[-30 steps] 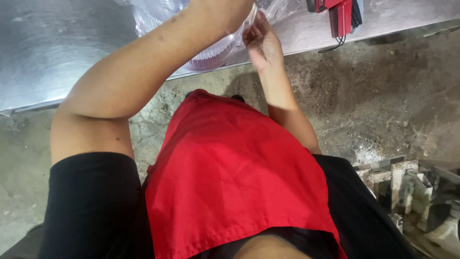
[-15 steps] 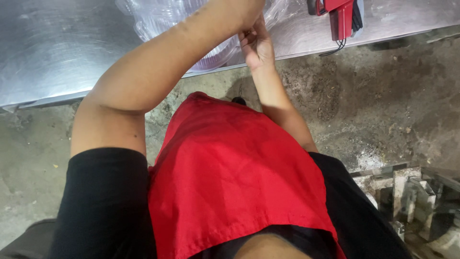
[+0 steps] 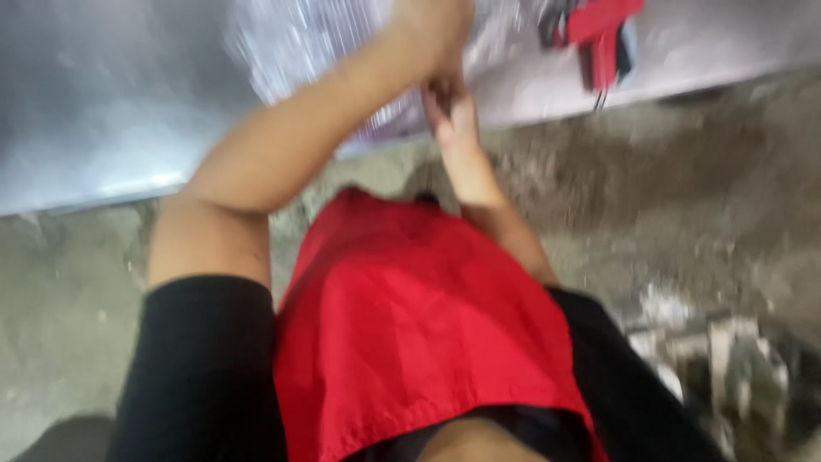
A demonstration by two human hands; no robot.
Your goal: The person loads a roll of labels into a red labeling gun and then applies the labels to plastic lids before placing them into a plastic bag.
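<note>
The view is blurred by motion. My left arm reaches from the lower left across to the top centre, where my left hand (image 3: pixel 432 24) sits against a crumpled clear plastic sheet (image 3: pixel 291 47) on a steel table (image 3: pixel 94 103). My right hand (image 3: pixel 451 109) is just below the left hand, at the table's front edge, its fingers touching the plastic or the left wrist; I cannot tell which. The blur hides what either hand grips. A red apron (image 3: pixel 419 325) over black clothes fills the lower middle.
A red and black hand tool (image 3: pixel 601 34) lies on the table to the right of my hands. Below the table is a rough, dirty concrete floor (image 3: pixel 684 188). Pale metal or wooden scraps (image 3: pixel 727 359) lie on the floor at the lower right.
The view has swung and blurred. My left arm has slid rightward across the table, and my hands stay together at the plastic near the table edge.
</note>
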